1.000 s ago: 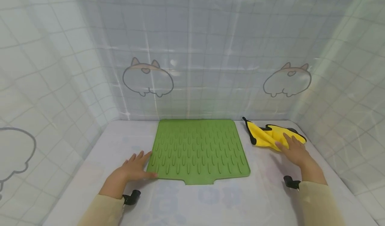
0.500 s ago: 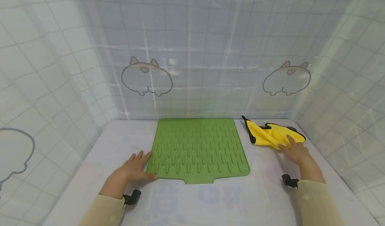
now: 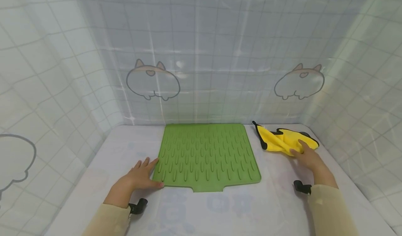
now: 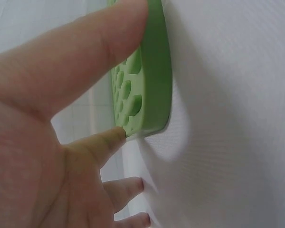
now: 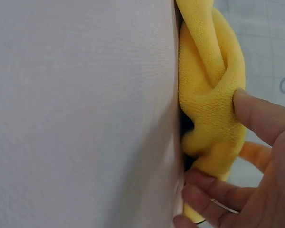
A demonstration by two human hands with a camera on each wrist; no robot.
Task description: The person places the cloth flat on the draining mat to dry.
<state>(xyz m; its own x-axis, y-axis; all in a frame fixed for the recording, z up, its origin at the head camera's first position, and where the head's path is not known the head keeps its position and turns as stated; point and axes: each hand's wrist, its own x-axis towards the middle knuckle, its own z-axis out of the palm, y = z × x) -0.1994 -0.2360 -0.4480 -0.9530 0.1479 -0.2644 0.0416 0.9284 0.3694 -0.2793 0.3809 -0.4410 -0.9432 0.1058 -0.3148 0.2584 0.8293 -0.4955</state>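
A green mat (image 3: 207,155) with raised ridges and a tab at its front lies on the white table. My left hand (image 3: 138,176) spreads its fingers at the mat's near left corner. In the left wrist view, the thumb (image 4: 128,23) overlaps the mat's thick edge (image 4: 156,71) and the index fingertip is right at its side. A yellow cloth (image 3: 276,143) with black trim lies crumpled at the back right. My right hand (image 3: 309,159) rests at its near side. The right wrist view shows the thumb on the yellow cloth (image 5: 209,95), with relaxed fingers around its lower end.
White table (image 3: 207,215) extends in front of the mat. A grid-patterned curtain with dog drawings (image 3: 154,82) hangs behind and along both sides. Black wrist mounts (image 3: 138,206) sit at both wrists.
My right hand has shifted slightly toward the left, and its fingers have settled at the cloth's near edge. My left hand, the mat and the cloth stay in place.
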